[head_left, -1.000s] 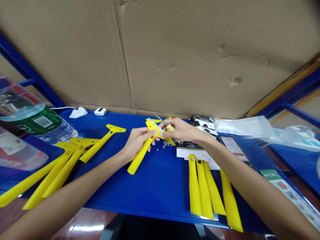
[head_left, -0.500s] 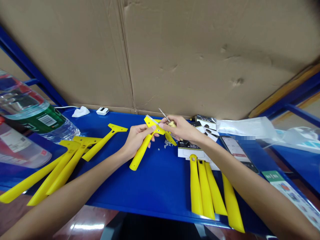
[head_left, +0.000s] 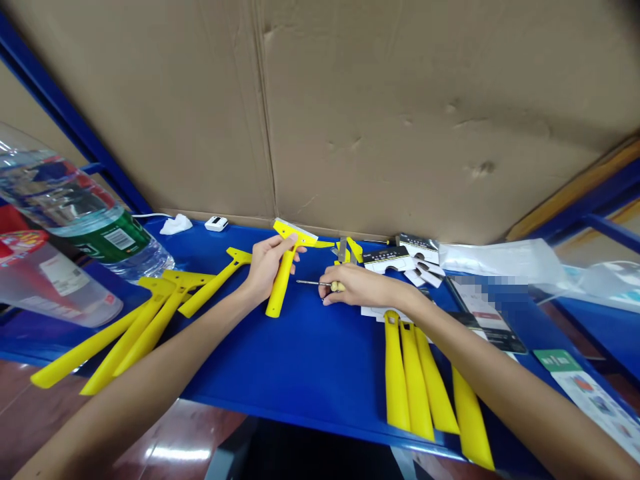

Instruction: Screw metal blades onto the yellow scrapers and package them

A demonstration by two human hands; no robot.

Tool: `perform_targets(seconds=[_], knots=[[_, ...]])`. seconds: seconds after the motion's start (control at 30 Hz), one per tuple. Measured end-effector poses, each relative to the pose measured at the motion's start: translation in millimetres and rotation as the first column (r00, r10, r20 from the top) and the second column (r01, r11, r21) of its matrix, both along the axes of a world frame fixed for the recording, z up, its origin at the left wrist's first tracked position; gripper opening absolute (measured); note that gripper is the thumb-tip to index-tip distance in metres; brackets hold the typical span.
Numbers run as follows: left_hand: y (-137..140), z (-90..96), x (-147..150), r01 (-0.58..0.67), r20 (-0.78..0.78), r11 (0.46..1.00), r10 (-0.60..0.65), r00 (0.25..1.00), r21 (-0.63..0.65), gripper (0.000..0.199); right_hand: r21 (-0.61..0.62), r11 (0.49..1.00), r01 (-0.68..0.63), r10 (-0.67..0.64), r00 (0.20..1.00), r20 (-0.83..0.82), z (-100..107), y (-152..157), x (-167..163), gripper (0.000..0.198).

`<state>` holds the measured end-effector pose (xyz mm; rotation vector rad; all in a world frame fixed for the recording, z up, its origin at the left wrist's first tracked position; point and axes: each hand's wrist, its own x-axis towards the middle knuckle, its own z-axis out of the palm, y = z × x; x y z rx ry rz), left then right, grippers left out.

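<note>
Head view, centred on a yellow scraper (head_left: 283, 281) held over the blue table (head_left: 300, 360), pale strip (head_left: 298, 230) toward the far side, handle toward the near. Pinched at the neck between thumb and fingers of the left hand (head_left: 265, 263), presumably to leave the flat head and its holes exposed. Just to the right, apart from it, a slim screwdriver (head_left: 311, 283) inside the curled fingers of the right hand (head_left: 355, 283), shaft pointing left, perhaps for control of the thin tip; no telling what else under those fingertips. Farther off, loose yellow pieces (head_left: 355, 251) beside printed cards (head_left: 387, 257). At near right, yellow handles (head_left: 416, 383) side by side, and at left, overlapping yellow tools (head_left: 149, 328), likely out of the hands' way.
</note>
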<state>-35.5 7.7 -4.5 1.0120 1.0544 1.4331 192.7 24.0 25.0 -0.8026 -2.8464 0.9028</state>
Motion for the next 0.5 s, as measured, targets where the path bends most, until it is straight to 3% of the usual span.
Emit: perform_targets(seconds=[0.3, 0.5], knots=[[-2.0, -0.1, 0.7, 0.074, -0.06, 0.996, -0.071, 0.996, 0.04, 0.037, 0.044, 0.999, -0.024, 0.02, 0.996, 0.093, -1.7, -3.6, 1.8, 0.011], [-5.0, 5.5, 2.7, 0.1, -0.079, 0.995, -0.102, 0.992, -0.024, 0.039, 0.12, 0.992, 0.032, -0.026, 0.998, -0.051, 20.6, -5.6, 5.5, 0.016]])
